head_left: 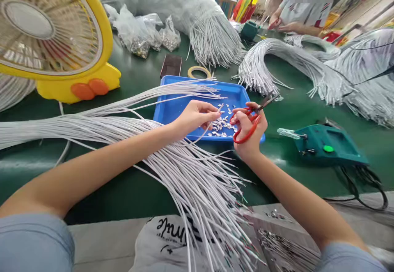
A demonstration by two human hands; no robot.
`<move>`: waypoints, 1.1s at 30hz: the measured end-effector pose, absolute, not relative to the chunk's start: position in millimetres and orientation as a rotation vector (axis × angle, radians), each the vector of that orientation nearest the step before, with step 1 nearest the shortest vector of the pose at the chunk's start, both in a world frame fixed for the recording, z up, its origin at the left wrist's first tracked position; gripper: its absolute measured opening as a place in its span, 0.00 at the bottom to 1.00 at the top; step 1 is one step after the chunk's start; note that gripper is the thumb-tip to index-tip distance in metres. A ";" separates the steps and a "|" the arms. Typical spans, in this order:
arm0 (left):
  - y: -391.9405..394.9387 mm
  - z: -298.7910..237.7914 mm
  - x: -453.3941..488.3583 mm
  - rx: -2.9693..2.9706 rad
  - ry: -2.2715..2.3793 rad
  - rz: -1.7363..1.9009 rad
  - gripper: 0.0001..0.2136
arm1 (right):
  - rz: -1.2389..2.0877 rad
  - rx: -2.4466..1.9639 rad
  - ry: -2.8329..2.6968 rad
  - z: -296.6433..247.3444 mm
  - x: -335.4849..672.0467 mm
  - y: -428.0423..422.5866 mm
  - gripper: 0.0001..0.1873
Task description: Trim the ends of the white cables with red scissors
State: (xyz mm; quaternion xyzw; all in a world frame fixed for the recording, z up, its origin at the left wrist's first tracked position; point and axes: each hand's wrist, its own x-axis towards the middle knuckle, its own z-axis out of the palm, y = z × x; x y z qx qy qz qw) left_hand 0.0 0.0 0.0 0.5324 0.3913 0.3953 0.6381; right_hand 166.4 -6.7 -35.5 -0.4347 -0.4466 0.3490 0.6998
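My left hand [198,118] is closed in a pinch on a thin white cable [207,130], over a blue tray [172,114]. Small silvery-white pieces [222,126] lie scattered in the tray. On the tray's right side, my right hand [250,130] grips red-handled scissors [248,134], their dark blades pointing up and to the right, away from the cable. A large bundle of white cables [184,169] runs from the left under my left forearm and hangs over the table's front edge. A smaller cable bundle [147,95] reaches across the tray's back left.
A yellow fan [78,85] stands at the left. Plastic bags of small parts [138,38], a tape roll [199,72] and a dark box [171,65] lie behind the tray. At right are a green machine [329,144] and more cable bundles [277,54]. Another person [304,13] works across the table.
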 end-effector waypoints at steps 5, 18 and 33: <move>-0.4 0.9 0.8 1.245 0.875 0.927 0.05 | 0.772 -0.943 -1.010 -36.3 168.3 -5.0 0.14; 0.2 -1.2 -1.9 1.167 0.853 0.958 0.04 | 0.831 -0.930 -0.953 -33.3 167.5 -4.6 0.13; -3.4 1.1 -0.9 1.248 0.866 0.927 0.05 | 0.639 -0.951 -1.118 -34.6 169.5 -5.9 0.12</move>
